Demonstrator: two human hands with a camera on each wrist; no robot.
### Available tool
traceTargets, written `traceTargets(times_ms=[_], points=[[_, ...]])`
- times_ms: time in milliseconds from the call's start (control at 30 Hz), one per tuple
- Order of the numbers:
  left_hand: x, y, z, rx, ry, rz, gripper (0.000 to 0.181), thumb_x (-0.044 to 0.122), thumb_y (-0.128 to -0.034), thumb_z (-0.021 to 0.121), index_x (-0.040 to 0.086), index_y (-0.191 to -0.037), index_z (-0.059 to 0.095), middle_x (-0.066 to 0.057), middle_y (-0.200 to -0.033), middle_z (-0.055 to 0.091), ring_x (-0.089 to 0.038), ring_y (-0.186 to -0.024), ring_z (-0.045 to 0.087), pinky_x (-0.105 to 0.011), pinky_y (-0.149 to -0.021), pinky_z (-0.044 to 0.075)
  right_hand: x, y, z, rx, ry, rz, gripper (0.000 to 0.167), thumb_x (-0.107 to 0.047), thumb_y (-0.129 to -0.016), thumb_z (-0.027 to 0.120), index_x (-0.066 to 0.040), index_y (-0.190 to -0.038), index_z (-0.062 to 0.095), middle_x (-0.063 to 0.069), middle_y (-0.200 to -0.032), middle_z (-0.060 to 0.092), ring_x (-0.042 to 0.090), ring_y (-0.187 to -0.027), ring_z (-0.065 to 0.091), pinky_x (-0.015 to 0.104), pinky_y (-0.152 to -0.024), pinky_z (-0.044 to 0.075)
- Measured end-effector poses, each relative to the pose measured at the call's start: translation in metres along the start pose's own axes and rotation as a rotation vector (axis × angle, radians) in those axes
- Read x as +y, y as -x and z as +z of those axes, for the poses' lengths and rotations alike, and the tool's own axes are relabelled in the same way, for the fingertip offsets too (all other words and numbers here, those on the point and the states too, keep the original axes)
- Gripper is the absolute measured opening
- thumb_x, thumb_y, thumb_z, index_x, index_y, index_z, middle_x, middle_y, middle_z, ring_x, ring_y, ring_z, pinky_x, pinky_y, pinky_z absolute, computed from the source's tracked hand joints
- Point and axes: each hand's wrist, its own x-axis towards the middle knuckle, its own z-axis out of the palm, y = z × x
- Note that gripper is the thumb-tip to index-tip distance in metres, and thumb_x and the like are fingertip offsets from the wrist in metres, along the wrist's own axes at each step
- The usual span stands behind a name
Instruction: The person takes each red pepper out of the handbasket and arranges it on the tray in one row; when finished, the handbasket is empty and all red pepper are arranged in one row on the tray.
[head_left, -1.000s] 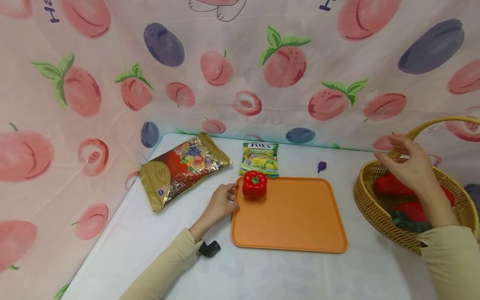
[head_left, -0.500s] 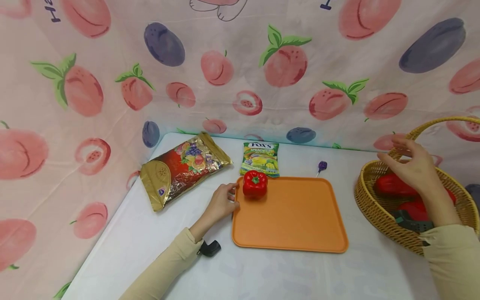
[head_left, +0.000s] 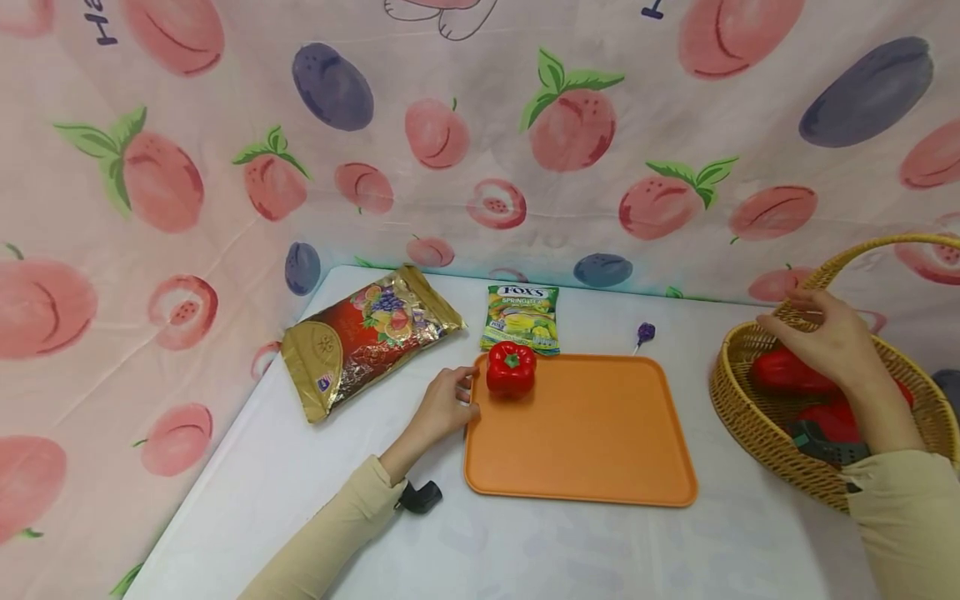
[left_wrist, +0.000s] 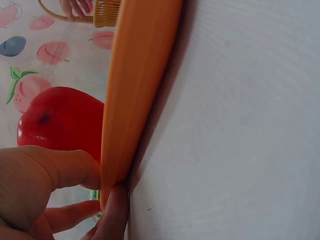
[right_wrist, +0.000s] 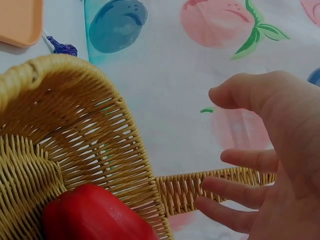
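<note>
My left hand [head_left: 441,403] pinches the left rim of an orange tray [head_left: 585,442]; in the left wrist view, the tray's edge [left_wrist: 145,60] runs between its digits. A red bell pepper [head_left: 511,369] sits at the tray's far left corner, close to those fingers. Over the wicker basket [head_left: 731,400] on the right, my right hand [head_left: 832,342] hovers with fingers spread and nothing in them. The basket's handle [right_wrist: 200,190] passes behind the fingers in the right wrist view. Inside the basket lie red peppers [head_left: 791,372], partly hidden by the right arm.
A red and gold candy bag [head_left: 371,342] lies at the back left. Behind the tray is a green Fox's candy packet [head_left: 519,318]. A purple-wrapped lollipop [head_left: 645,334] lies between tray and basket. A fruit-print cloth [head_left: 450,200] hangs behind the white table.
My right hand has shifted very slightly right and down over the basket. The left hand, tray and pepper keep their places.
</note>
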Motion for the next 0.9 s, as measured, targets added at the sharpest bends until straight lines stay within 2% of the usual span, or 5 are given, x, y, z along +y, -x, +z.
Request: traceTargets(times_ms=[167, 233, 433, 667, 900], points=[[0.001, 0.0, 0.0, 0.0, 0.002, -0.008, 0.061, -0.004, -0.0727, 0.072, -0.003, -0.132, 0.057, -0.013, -0.105, 0.058, -0.019, -0.085, 0.062, -0.031, -0.076, 0.052, 0.005, 0.001, 0.002, 0.015, 0.036, 0.007, 0.075, -0.045, -0.092, 0.062, 0.01, -0.138, 0.042, 0.039, -0.134, 0.044, 0.055, -0.117, 0.045, 0.054, -0.085, 0.039], [0.002, 0.0, -0.001, 0.001, 0.003, -0.007, 0.061, -0.005, -0.0724, 0.072, -0.003, -0.132, 0.057, -0.014, -0.104, 0.058, -0.02, -0.085, 0.062, -0.032, -0.076, 0.052, 0.007, 0.001, 0.002, 0.01, 0.042, 0.015, 0.074, -0.045, -0.092, 0.062, 0.01, -0.138, 0.042, 0.039, -0.134, 0.044, 0.055, -0.116, 0.046, 0.053, -0.084, 0.04], [0.003, 0.001, -0.001, 0.0, 0.011, -0.004, 0.061, -0.005, -0.0719, 0.072, -0.004, -0.131, 0.057, -0.014, -0.104, 0.058, -0.02, -0.085, 0.061, -0.032, -0.075, 0.053, 0.013, 0.001, 0.0, -0.023, 0.063, 0.048, 0.081, -0.047, -0.093, 0.059, 0.015, -0.14, 0.036, 0.045, -0.132, 0.04, 0.059, -0.12, 0.039, 0.07, -0.093, 0.032], [0.001, 0.001, -0.001, -0.004, 0.008, 0.002, 0.061, -0.004, -0.0727, 0.071, -0.004, -0.132, 0.057, -0.013, -0.104, 0.058, -0.019, -0.084, 0.061, -0.031, -0.075, 0.052, 0.018, 0.003, 0.002, -0.068, 0.046, 0.094, 0.085, -0.05, -0.094, 0.055, 0.016, -0.143, 0.032, 0.046, -0.129, 0.041, 0.06, -0.119, 0.037, 0.07, -0.094, 0.031], [0.001, 0.001, 0.0, 0.006, 0.015, 0.004, 0.06, -0.005, -0.0721, 0.071, -0.004, -0.131, 0.058, -0.014, -0.104, 0.058, -0.02, -0.084, 0.061, -0.031, -0.075, 0.052, 0.024, 0.001, 0.006, -0.091, -0.009, 0.102, 0.085, -0.048, -0.095, 0.055, 0.017, -0.143, 0.029, 0.047, -0.13, 0.039, 0.059, -0.119, 0.038, 0.069, -0.094, 0.033]])
